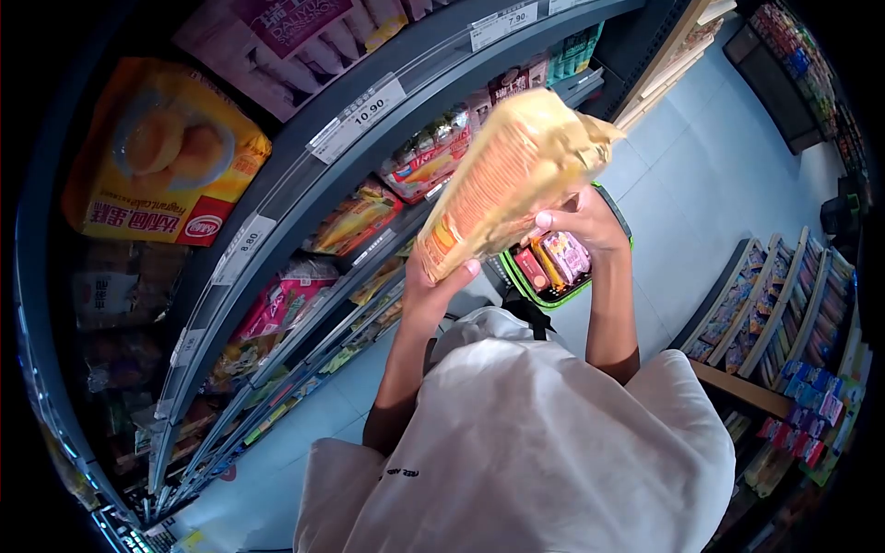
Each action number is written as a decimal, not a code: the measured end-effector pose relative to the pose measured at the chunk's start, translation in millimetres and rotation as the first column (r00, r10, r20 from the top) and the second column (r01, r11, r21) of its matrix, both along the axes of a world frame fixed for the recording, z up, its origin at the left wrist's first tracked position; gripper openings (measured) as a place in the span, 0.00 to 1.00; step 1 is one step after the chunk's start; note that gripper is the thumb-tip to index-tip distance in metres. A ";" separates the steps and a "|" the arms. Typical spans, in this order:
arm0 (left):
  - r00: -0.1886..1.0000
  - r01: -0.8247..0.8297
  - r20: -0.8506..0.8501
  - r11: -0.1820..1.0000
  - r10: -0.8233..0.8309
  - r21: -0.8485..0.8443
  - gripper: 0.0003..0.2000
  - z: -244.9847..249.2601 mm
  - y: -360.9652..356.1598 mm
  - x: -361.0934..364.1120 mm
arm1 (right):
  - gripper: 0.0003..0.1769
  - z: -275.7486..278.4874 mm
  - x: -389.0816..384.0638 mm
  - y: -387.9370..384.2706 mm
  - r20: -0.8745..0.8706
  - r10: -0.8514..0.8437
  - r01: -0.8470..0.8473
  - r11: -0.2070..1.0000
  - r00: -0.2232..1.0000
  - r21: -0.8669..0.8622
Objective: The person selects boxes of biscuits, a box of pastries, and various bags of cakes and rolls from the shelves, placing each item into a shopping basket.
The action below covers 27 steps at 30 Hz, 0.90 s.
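Observation:
A large yellow plastic snack package (507, 175) is held up tilted in front of my chest, between both hands. My left hand (435, 293) grips its lower left end, the thumb lying on the near side. At the other end, my right hand (590, 221) is closed around the lower right edge, near the crimped wrapper. Fine printed text covers the side facing me; I cannot read it. Below the package and partly hidden by it is a black shopping basket with a green rim (564, 300), holding several packs, among them a pink and white one (564, 257).
Shelves with price tags (358, 118) run along the left, stocked with packaged cakes such as a yellow bag (166, 152) and a pink bag (286, 295). A low rack of snack packs (770, 309) stands at the right. Pale tiled floor (687, 198) lies between.

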<state>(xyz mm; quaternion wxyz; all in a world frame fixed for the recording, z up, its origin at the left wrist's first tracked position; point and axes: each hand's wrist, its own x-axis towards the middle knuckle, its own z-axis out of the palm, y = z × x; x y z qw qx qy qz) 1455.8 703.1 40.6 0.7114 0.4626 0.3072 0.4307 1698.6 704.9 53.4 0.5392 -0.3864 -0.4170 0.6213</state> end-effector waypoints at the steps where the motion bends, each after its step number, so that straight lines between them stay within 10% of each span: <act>1: 0.994 -0.038 -0.094 0.991 0.050 0.127 0.31 -2.7 0.5 -1.8 | 0.46 -7.3 6.0 1.1 0.017 0.056 -0.056 0.998 0.998 0.009; 2: 0.978 -0.063 -0.178 0.965 0.111 0.255 0.31 -5.5 1.2 -2.8 | 0.46 -11.8 -1.3 19.5 -0.031 0.125 -0.108 0.936 0.992 0.336; 4: 0.981 -0.093 -0.127 0.925 0.149 0.369 0.31 -7.7 6.9 0.6 | 0.46 -7.8 -0.4 17.5 -0.520 0.264 -0.232 0.964 0.813 0.126; 5: 0.965 -0.080 -0.180 0.868 0.191 0.490 0.30 -6.2 8.8 -1.0 | 0.48 10.6 -10.1 3.9 -0.225 0.102 -0.093 0.995 0.969 0.047; 13: 0.935 -0.024 -0.272 0.803 0.229 0.595 0.30 3.9 5.7 0.0 | 0.46 -14.6 -16.4 0.1 -0.470 0.142 -0.104 0.989 0.871 0.106; 18: 0.915 -0.043 -0.338 0.888 0.218 0.458 0.27 -11.3 -0.9 7.0 | 0.42 -58.1 15.0 18.0 -0.413 0.263 -0.261 0.963 0.872 0.063; 20: 0.920 -0.018 -0.366 0.950 0.137 0.311 0.26 -23.5 -5.5 8.2 | 0.44 -80.8 20.0 0.6 -0.249 0.070 -0.079 0.996 0.966 -0.027; 27: 0.959 0.077 -0.258 0.985 -0.115 -0.151 0.20 -53.6 -17.4 27.9 | 0.32 -130.1 -2.4 -17.7 -0.548 -0.336 0.114 0.910 0.766 -0.399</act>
